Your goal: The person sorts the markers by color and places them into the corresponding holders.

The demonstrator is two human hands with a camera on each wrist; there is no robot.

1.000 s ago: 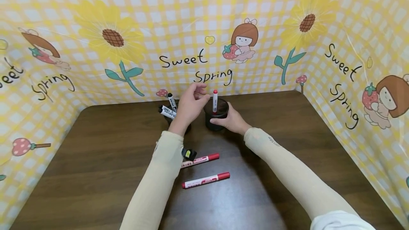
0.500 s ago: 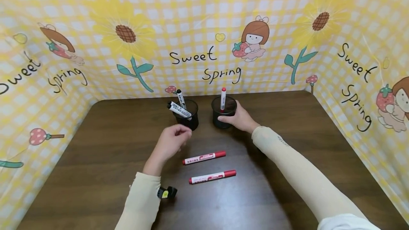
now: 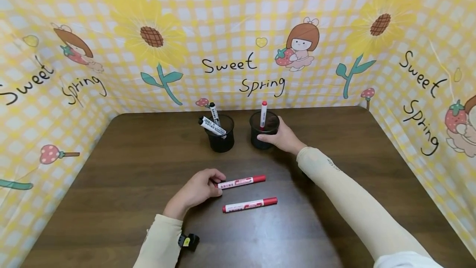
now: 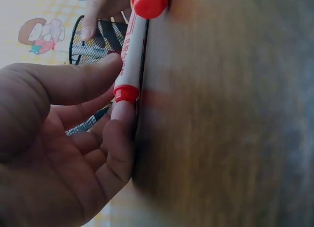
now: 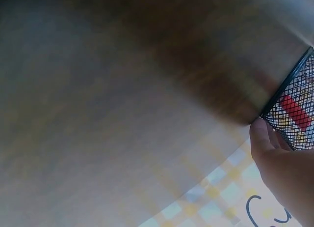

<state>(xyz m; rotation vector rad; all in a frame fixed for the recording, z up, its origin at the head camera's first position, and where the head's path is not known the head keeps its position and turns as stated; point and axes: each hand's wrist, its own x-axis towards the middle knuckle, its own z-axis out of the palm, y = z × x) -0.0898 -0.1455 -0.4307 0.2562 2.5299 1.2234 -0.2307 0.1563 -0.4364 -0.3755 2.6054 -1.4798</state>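
Note:
My left hand [image 3: 197, 189] is at the left end of a red whiteboard marker [image 3: 241, 182] lying on the table. In the left wrist view the thumb presses on the marker's white barrel, and curled fingertips meet its red end. A second red marker [image 3: 250, 204] lies nearer to me, roughly parallel. My right hand [image 3: 284, 136] grips a black mesh pen cup [image 3: 260, 140] from its right side, thumb across the front. One red-capped marker [image 3: 263, 115] stands upright in that cup. In the right wrist view, red shows through the mesh [image 5: 299, 109].
Left of the gripped cup stands another mesh pen cup [image 3: 222, 142] with black-capped markers [image 3: 213, 125] leaning in it. Yellow checked cloth [image 3: 230, 32] walls the back and sides of the brown wooden table [image 3: 122, 185].
My left hand has come away from the right cup, back toward me and down to the farther red marker. The right hand stays on its cup. The head view has shifted slightly.

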